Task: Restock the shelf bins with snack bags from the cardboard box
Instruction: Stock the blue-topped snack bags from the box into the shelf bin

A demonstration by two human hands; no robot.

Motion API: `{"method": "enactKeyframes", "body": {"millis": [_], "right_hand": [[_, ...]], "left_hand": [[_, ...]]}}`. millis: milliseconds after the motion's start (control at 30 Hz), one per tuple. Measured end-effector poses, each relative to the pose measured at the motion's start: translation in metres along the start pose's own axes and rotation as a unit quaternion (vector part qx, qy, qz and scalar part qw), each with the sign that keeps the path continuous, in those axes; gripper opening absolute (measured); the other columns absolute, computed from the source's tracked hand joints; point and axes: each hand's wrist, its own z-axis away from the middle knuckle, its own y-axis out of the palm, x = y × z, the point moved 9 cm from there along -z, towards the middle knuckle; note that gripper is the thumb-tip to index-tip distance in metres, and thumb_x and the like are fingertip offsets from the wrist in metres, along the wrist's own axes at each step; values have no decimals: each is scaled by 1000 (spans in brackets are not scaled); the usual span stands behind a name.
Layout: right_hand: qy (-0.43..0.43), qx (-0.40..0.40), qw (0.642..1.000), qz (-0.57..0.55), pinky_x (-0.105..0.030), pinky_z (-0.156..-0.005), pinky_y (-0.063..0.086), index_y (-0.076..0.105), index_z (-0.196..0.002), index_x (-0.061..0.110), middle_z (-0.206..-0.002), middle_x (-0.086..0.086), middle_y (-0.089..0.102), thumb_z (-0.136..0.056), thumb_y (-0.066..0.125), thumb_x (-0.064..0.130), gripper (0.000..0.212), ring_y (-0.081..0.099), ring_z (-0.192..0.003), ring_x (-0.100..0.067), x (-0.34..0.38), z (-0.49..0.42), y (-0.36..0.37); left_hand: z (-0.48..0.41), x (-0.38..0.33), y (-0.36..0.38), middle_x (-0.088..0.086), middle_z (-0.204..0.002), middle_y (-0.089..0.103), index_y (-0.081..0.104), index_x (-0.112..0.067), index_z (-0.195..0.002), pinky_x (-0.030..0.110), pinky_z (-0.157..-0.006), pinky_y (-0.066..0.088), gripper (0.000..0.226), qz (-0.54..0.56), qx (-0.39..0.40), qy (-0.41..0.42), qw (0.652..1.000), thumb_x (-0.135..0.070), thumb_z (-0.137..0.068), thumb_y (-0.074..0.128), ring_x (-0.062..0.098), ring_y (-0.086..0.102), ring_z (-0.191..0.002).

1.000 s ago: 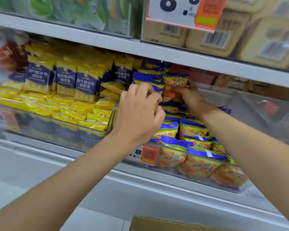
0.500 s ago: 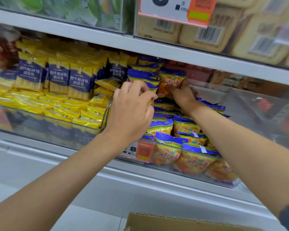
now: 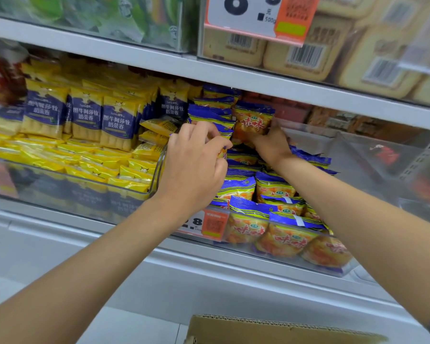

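Right hand [image 3: 271, 144]: I see it reaching deep into the bin, fingers curled round the lower edge of an upright snack bag [image 3: 253, 121]. The thumb is hidden from me.
Upright snack bag: orange with a blue top, standing at the back. It sits directly above the right hand's knuckles and just right of the left hand's fingertips.
Left hand [image 3: 196, 167]: its back faces me, with the fingers curled in against the blue tops of the stacked bags [image 3: 216, 115]. I cannot tell whether it actually pinches one.
Stacked bags: piled at the back, touching the left fingertips, immediately left of the upright snack bag.
Clear bin [image 3: 343, 270]: its front wall runs below both wrists, and more of the same bags lie flat under the two forearms.
Cardboard box [image 3: 271, 330]: I get only its top edge, well below both hands.
Yellow packs [image 3: 117, 120]: they fill the neighbouring bin, left of the left hand.
Price tag [image 3: 205, 223]: on the bin front, just under the left wrist.
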Motion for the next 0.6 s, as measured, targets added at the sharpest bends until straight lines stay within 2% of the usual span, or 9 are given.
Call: {"method": "enactKeyframes", "body": {"millis": [133,267,367,433,533,600], "right_hand": [[-11,-24,999,29,-8,-68,35,44,-132,6,-125,-7,59,-87,71,21,55,55,-112,-17,1,1,-3],[-13,-22,1000,0,-1,-61,36,42,-133,6,-110,1,55,-82,77,25,65,51,-98,-8,0,5,-6],[-30,-31,998,35,-17,-79,40,39,-132,6,-124,-7,57,-79,79,28,69,55,-113,-20,2,5,-5],[-31,-31,998,40,-20,-82,39,39,-132,6,-129,-9,56,-79,79,28,70,54,-117,-22,2,4,-2],[-24,-23,999,39,-21,-84,39,38,-134,7,-131,-9,55,-79,79,29,72,54,-119,-23,0,4,-3],[-14,-15,999,46,-24,-93,40,32,-142,7,-139,-10,50,-79,79,32,83,48,-128,-25,0,7,-4]], "left_hand": [[0,0,0,2,-106,56,70,-21,-104,31,-76,26,46,4,-1,1,1000,-24,-79,31,20,45,-92],[1,1,1,1,-106,55,70,-21,-105,31,-76,26,46,7,0,3,1000,-23,-79,32,19,44,-92],[1,1,1,2,-106,56,70,-21,-107,33,-76,30,47,11,0,2,1000,-23,-78,32,21,46,-93],[2,2,2,2,-108,57,69,-20,-110,35,-78,35,48,15,4,1,1000,-21,-78,34,22,47,-95],[6,4,-4,4,-112,56,65,-17,-116,36,-84,40,41,43,-14,-2,999,-12,-79,47,21,49,-101],[11,8,-11,3,-116,53,64,-15,-116,32,-91,42,37,105,-29,-8,994,-7,-80,60,16,49,-106]]}}
